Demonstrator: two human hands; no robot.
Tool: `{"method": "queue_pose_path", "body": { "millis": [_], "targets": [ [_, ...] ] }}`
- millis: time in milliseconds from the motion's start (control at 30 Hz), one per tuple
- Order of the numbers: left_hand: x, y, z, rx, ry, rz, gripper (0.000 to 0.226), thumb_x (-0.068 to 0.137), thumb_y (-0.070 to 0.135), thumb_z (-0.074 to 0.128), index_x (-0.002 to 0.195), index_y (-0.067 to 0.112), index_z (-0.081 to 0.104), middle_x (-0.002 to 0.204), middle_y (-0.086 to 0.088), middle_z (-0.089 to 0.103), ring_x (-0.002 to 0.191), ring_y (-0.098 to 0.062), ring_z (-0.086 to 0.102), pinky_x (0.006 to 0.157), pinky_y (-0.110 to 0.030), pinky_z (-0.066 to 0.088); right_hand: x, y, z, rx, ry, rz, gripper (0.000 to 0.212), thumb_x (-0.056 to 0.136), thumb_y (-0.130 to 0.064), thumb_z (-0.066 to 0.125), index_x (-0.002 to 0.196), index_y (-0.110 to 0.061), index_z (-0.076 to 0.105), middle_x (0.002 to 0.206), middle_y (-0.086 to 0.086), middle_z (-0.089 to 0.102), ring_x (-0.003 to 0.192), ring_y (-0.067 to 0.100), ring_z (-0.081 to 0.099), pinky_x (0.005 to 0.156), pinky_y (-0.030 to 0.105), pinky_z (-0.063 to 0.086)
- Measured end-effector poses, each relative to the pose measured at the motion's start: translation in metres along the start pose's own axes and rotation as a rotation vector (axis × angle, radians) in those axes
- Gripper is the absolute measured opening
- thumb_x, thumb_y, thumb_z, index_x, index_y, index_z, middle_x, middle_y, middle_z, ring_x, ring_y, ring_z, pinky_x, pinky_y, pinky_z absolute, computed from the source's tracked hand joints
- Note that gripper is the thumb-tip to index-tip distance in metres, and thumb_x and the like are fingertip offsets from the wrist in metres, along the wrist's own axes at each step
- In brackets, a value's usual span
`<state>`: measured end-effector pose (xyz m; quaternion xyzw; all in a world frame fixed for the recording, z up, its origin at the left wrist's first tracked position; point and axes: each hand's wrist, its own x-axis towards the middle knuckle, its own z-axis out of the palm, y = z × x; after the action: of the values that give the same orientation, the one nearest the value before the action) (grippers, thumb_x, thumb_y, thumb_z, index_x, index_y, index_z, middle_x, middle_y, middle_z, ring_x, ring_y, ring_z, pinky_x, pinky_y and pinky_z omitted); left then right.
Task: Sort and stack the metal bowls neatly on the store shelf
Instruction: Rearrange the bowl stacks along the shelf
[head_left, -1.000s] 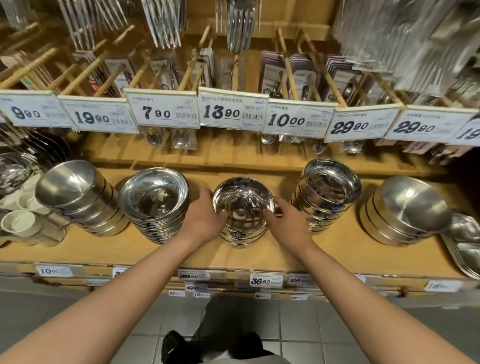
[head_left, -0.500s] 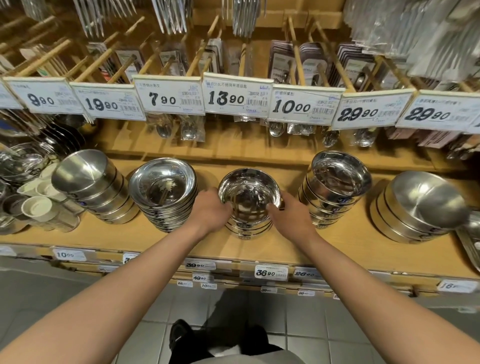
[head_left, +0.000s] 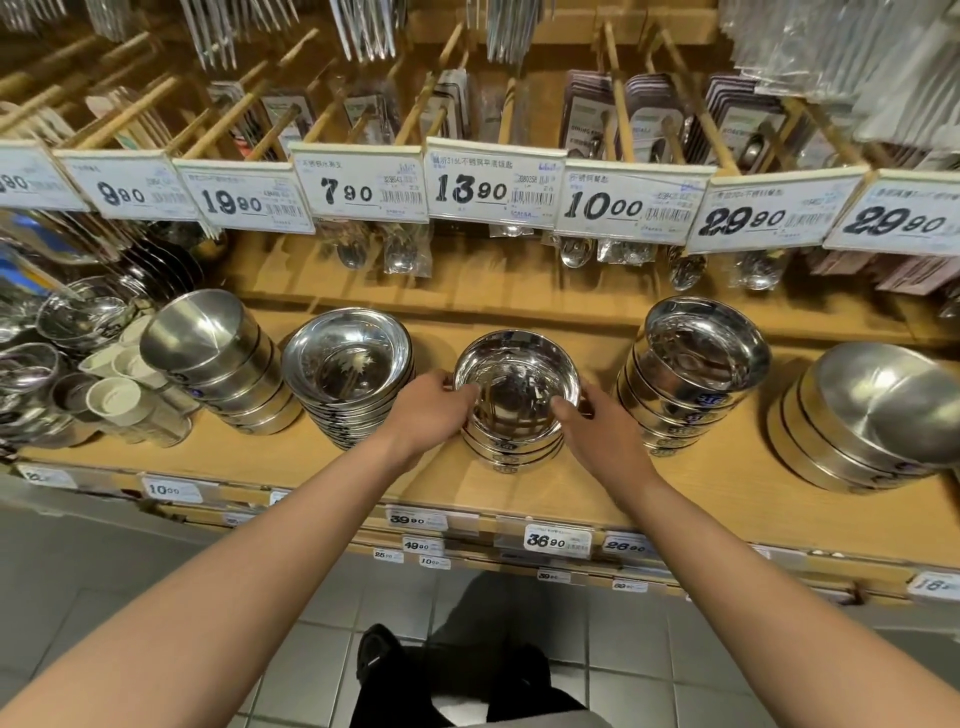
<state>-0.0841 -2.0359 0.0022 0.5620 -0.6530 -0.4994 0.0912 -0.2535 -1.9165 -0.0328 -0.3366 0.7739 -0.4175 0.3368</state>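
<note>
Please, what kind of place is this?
Most likely a shop's kitchenware aisle. Printed price tags hang along the rail, packaged spoons hang on pegs, and identical metal bowl stacks stand on the wooden shelf.

A wooden shelf with price tags on its front edge stands over a grey tiled floor, while above it wooden pegs carry packaged cutlery behind a row of white price cards.
</note>
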Motion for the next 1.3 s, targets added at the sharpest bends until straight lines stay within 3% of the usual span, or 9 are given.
{"method": "queue_pose_path", "body": {
  "millis": [100,233,367,467,633,833,967,1100,1300],
  "targets": [
    [-0.02,-0.013,-0.009,-0.126,-0.016,-0.024,0.025,0.1,0.042,0.059,0.107,0.019,0.068,0.101,-0.004,0.071,0.096,-0.02,0.067,0.096,-0.049,0.058,-0.015,0.008,-0.003,0.208,-0.012,0.096,0.02,0.101,-0.041,0.055,0.102,-0.023,0.065,0.085,-0.005,0.064,0.082,0.014,0.06,0.078,0.036,0.048],
    [-0.058,-0.033,-0.032,-0.194,0.006,0.036,0.013,0.102,0.031,0.059,0.108,0.023,0.067,0.104,-0.003,0.069,0.101,-0.019,0.068,0.085,-0.033,0.06,-0.046,0.015,-0.016,0.298,0.055,0.128,0.02,0.101,-0.036,0.057,0.112,-0.023,0.068,0.084,-0.009,0.066,0.082,0.009,0.065,0.085,0.036,0.056],
    [-0.097,-0.047,-0.059,-0.26,0.035,0.067,0.011,0.102,0.023,0.059,0.107,0.018,0.068,0.095,-0.002,0.066,0.095,-0.014,0.067,0.082,-0.031,0.06,-0.087,0.016,-0.045,0.36,0.115,0.119,0.017,0.102,-0.026,0.057,0.103,-0.031,0.073,0.098,-0.005,0.074,0.095,0.014,0.07,0.079,0.03,0.057],
    [-0.122,-0.063,-0.08,-0.273,0.051,0.072,0.013,0.1,0.02,0.061,0.11,0.018,0.068,0.095,-0.001,0.069,0.097,-0.018,0.069,0.08,-0.031,0.06,-0.127,0.017,-0.063,0.368,0.194,0.13,0.021,0.102,-0.025,0.057,0.1,-0.033,0.075,0.102,-0.006,0.077,0.099,0.015,0.072,0.085,0.037,0.059],
    [-0.128,-0.082,-0.098,-0.329,0.07,0.053,0.012,0.101,0.013,0.06,0.107,0.017,0.069,0.103,-0.008,0.072,0.102,-0.025,0.069,0.074,-0.03,0.055,-0.186,0.012,-0.062,0.447,0.318,0.18,0.018,0.103,-0.026,0.057,0.109,-0.029,0.073,0.104,-0.004,0.078,0.093,0.007,0.075,0.07,0.017,0.056],
    [-0.13,-0.085,-0.089,-0.312,0.006,0.13,0.014,0.101,0.021,0.06,0.113,0.021,0.068,0.108,-0.004,0.071,0.103,-0.023,0.068,0.096,-0.049,0.056,-0.234,0.002,-0.049,0.515,0.45,0.218,0.017,0.103,-0.026,0.057,0.108,-0.023,0.073,0.097,0.0,0.08,0.094,0.01,0.075,0.08,0.028,0.056],
    [-0.138,-0.083,-0.077,-0.328,-0.048,0.163,0.009,0.1,0.02,0.061,0.105,0.021,0.068,0.106,-0.007,0.07,0.102,-0.028,0.067,0.095,-0.049,0.057,-0.27,0.005,-0.053,0.537,0.518,0.206,0.02,0.1,-0.032,0.062,0.106,-0.021,0.076,0.09,-0.002,0.079,0.086,0.009,0.075,0.081,0.028,0.055],
    [-0.143,-0.08,-0.067,-0.323,-0.095,0.17,0.01,0.1,0.019,0.061,0.107,0.017,0.069,0.106,-0.012,0.07,0.103,-0.032,0.067,0.097,-0.053,0.056,-0.296,0.01,-0.059,0.539,0.565,0.205,0.017,0.102,-0.025,0.058,0.111,-0.023,0.072,0.088,0.002,0.078,0.09,0.01,0.075,0.085,0.032,0.054],
    [-0.149,-0.075,-0.059,-0.305,-0.108,0.159,0.014,0.099,0.018,0.062,0.111,0.017,0.068,0.106,-0.01,0.07,0.098,-0.027,0.069,0.095,-0.05,0.057,-0.301,0.021,-0.057,0.559,0.549,0.222,0.021,0.101,-0.031,0.061,0.111,-0.019,0.075,0.09,-0.005,0.078,0.091,0.009,0.074,0.087,0.033,0.054]
  ]
}}
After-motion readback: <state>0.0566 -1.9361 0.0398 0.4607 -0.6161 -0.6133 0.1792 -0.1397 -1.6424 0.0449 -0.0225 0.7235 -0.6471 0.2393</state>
